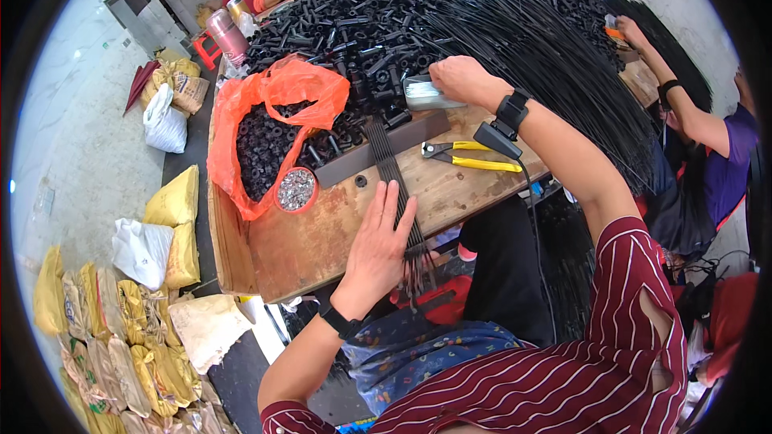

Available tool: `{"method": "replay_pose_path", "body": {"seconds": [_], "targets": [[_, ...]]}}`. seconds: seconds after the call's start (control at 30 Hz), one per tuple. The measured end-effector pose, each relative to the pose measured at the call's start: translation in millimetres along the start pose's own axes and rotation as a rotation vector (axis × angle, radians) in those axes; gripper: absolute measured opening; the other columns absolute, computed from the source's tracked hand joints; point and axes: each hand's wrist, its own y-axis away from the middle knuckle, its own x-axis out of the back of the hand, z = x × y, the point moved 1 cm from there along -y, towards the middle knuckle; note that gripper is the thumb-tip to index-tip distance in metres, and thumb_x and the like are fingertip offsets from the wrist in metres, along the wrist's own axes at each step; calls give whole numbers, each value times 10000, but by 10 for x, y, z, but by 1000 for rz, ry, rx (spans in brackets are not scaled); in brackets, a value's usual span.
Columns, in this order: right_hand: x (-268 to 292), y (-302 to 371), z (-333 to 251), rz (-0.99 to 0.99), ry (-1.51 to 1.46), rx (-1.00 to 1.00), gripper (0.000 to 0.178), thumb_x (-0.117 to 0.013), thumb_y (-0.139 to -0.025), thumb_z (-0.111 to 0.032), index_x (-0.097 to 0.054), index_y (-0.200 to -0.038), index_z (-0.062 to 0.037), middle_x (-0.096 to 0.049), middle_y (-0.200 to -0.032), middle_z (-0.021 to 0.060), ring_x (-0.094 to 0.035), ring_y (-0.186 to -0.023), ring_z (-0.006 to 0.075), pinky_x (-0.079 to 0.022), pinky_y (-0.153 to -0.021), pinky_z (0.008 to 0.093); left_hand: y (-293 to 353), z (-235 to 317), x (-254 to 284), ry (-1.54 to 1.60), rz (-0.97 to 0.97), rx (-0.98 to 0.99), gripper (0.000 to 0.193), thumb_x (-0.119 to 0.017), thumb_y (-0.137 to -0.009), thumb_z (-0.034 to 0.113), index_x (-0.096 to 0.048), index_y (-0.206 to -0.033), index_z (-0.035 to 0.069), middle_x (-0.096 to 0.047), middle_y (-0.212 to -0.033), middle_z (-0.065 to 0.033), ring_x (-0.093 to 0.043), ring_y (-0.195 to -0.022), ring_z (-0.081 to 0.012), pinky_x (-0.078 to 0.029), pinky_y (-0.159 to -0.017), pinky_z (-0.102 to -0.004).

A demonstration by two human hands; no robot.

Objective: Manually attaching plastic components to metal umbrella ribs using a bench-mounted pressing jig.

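Note:
My left hand (376, 237) lies flat with its fingers outstretched on a row of thin black rods (388, 157). These rods lie side by side across a wooden table (314, 245) and run over its near edge, where their lower ends hang in a cluster. Farther right, my right hand (468, 82) reaches into a small grey container (423, 95) holding pale, thin pieces. Its fingers are curled and their tips hidden, so whatever they pinch does not show. A dark grey bar (342, 165) stands behind the work area, and the rods' upper ends lie across it.
Yellow-handled pliers (486, 164) lie right of the rods. An orange plastic bag (310, 95) and a round tub of small silvery parts (296, 190) sit left. Black fittings (354, 32) and long black rods (555, 72) heap up behind. Co-workers sit at the far side and right.

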Motion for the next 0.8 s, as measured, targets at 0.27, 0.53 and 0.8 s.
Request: {"method": "replay_pose_path", "body": {"seconds": [0.27,0.53,0.8], "targets": [[205,104,-210,238,-425,-34,145,-545,-814,-102,-671,-857,-45,-668,-780,170,-648,-765,349,-512,-724,433,21,3,55,-52,10,3,869,-668,-731,573,-437,-1357,16,-346,-1427,-276,-280,-1358,-434,-250,-1114,-485],[97,277,-524,223,-499,158,143,-571,-766,-48,-696,-833,-36,-663,-782,168,-645,-773,348,-514,-720,418,-6,25,49,-15,-10,3,879,-725,-719,501,-402,-1370,7,-311,-1447,-266,-270,-1357,-444,-278,-1098,-496],[16,273,-566,219,-423,153,130,-592,-740,-46,-701,-811,-48,-663,-765,163,-651,-741,337,-517,-673,418,-1,37,42,-8,21,16,926,-785,-662,457,-395,-1367,1,-329,-1438,-259,-290,-1349,-437,-293,-1091,-503]]}}
